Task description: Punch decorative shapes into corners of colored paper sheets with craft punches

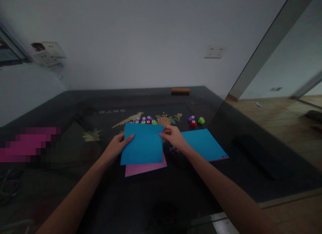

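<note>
Stretching away under both forearms, the dark table [75,193] carries a painted bird and flowers beyond the hands, and it bears everything described. Past its far edge stands a pale wall [141,36] with a socket plate [214,51] up to the right of the grip. A second blue sheet [203,144] lies flat on the table just right of the right hand, apart from the one being held. Between the two hands is the blue sheet [143,143], held by both side edges and covering most of a pink sheet [144,168], whose near strip shows out below it, toward the person. The left hand [118,147] grips the blue sheet's left edge, thumb on top and the other fingers hidden beneath, so it is pinching the paper. The right hand [173,136] pinches the sheet's upper right edge between thumb and fingers. Just beyond the held sheet's far edge sits a row of small punches [146,120] in purple, red and green. Three more small punches [195,121] stand beyond the right hand, near the second sheet's far corner. Tiny coloured bits [173,149] lie on the table just under the right wrist
</note>
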{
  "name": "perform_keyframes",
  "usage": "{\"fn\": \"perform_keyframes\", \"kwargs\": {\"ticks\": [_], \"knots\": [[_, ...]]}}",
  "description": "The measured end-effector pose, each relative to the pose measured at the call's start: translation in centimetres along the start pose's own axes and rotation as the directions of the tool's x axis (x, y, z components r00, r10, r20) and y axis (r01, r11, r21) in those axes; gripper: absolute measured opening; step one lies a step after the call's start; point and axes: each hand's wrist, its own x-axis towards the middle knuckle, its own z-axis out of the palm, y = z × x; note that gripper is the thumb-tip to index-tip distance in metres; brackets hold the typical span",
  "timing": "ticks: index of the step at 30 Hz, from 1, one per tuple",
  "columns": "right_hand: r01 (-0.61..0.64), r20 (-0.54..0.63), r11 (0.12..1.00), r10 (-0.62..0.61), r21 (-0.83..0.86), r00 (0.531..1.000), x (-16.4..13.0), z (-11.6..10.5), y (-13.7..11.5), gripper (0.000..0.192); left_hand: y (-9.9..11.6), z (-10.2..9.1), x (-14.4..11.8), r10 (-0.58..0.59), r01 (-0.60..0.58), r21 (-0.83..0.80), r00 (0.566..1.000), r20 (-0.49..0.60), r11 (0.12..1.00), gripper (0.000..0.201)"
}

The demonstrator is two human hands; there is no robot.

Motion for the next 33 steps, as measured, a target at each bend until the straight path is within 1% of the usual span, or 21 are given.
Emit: {"fn": "perform_keyframes", "kwargs": {"ticks": [2,4,5,6,8,10,13,15,18,20,23,26,30,33], "knots": [[0.005,-0.041,0.997,-0.002,0.071,0.999,0.2,-0.5,0.2,0.013,0.0,0.3,-0.1,-0.013,0.011,0.036,0.999,0.043,0.999,0.042],[0.007,-0.079,0.992,0.003,0.129,0.997,0.2,-0.9,0.1,0.013,-0.2,0.5,-0.1,0.020,-0.025,0.076,0.998,0.062,0.997,0.039],[-0.002,-0.072,0.989,0.013,0.150,0.997,0.2,-1.1,-0.1,0.015,-0.3,0.7,-0.1,0.043,-0.048,0.082,0.997,0.065,0.995,0.039],[-0.018,-0.045,0.986,0.025,0.163,0.999,0.1,-1.2,-0.3,0.018,-0.4,0.8,-0.1,0.065,-0.070,0.076,0.996,0.064,0.995,0.039],[-0.068,0.065,0.984,0.057,0.167,0.996,-0.3,-1.4,-0.8,0.024,-0.5,1.0,-0.2,0.099,-0.102,0.047,0.993,0.056,0.994,0.040],[-0.128,0.190,0.981,0.100,0.146,0.977,-0.6,-1.6,-1.2,0.029,-0.4,1.4,-0.4,0.115,-0.117,0.034,0.992,0.042,0.993,0.042],[-0.181,0.316,0.980,0.146,0.084,0.937,-1.0,-2.0,-1.3,0.033,-0.4,2.1,-0.7,0.103,-0.106,0.058,0.994,0.045,0.993,0.043],[-0.184,0.365,0.982,0.155,0.045,0.918,-1.1,-2.6,-1.2,0.033,-0.5,2.7,-0.9,0.097,-0.103,0.078,0.993,0.070,0.992,0.043],[-0.176,0.395,0.984,0.170,-0.022,0.903,-1.1,-3.3,-1.3,0.032,-0.7,3.5,-1.1,0.152,-0.165,0.113,0.982,0.115,0.980,0.039],[-0.170,0.395,0.982,0.188,-0.081,0.899,-1.2,-3.6,-1.6,0.033,-0.7,3.8,-1.1,0.207,-0.227,0.147,0.969,0.138,0.963,0.036],[-0.173,0.329,0.977,0.206,-0.129,0.922,-1.3,-3.8,-2.0,0.035,-0.7,3.8,-1.1,0.250,-0.276,0.190,0.956,0.153,0.942,0.034],[-0.171,0.259,0.977,0.199,-0.126,0.945,-1.3,-3.7,-2.0,0.033,-0.7,3.5,-0.9,0.270,-0.298,0.203,0.950,0.156,0.933,0.036],[-0.151,0.206,0.981,0.174,-0.122,0.963,-1.2,-3.7,-1.6,0.029,-0.8,3.2,-0.5,0.299,-0.327,0.200,0.941,0.158,0.924,0.034],[-0.135,0.184,0.987,0.149,-0.089,0.971,-1.2,-3.6,-1.5,0.025,-0.9,3.1,-0.3,0.310,-0.335,0.189,0.939,0.149,0.923,0.033]]}}
